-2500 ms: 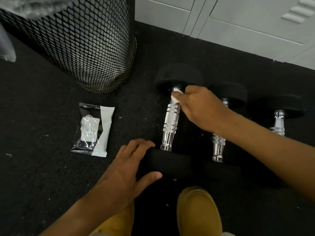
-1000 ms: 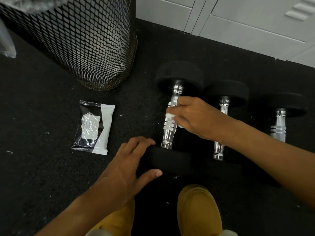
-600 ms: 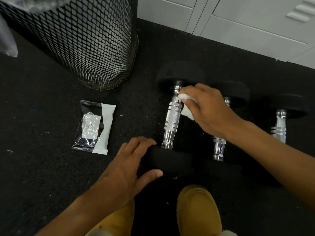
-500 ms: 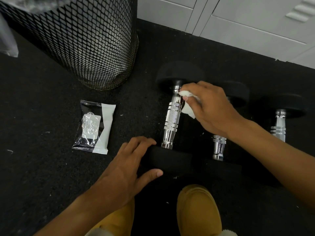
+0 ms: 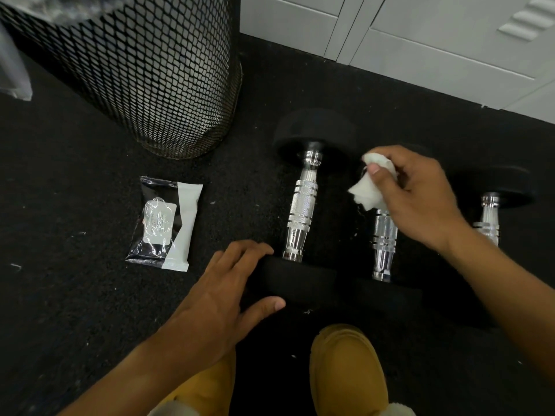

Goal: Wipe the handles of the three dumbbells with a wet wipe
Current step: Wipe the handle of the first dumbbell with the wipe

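Since the earlier frames the right hand [image 5: 420,196] has come off the left dumbbell's handle [image 5: 302,208] and now hangs over the far end of the middle dumbbell's handle [image 5: 383,244], which it partly hides. Its grip is closed round the wet wipe [image 5: 371,187], thumb and fingers pinching the crumpled white sheet, which hangs clear of the metal or barely touches it; I cannot tell which. The left hand [image 5: 222,298] has not shifted: its fingers lie spread and fairly straight over the near black head of the left dumbbell [image 5: 297,283], pressing it to the floor [image 5: 75,295] and holding nothing. The third dumbbell's handle [image 5: 488,220] stands at the far right, mostly hidden behind the right forearm.

To do this step well, I judge the wipe should be wrapped round the middle handle and drawn along its full length, ringed grooves included, while the left hand moves over to steady that dumbbell so it does not roll. The wipe packet [image 5: 165,223] lies to the left, near the mesh bin [image 5: 135,70], as before.
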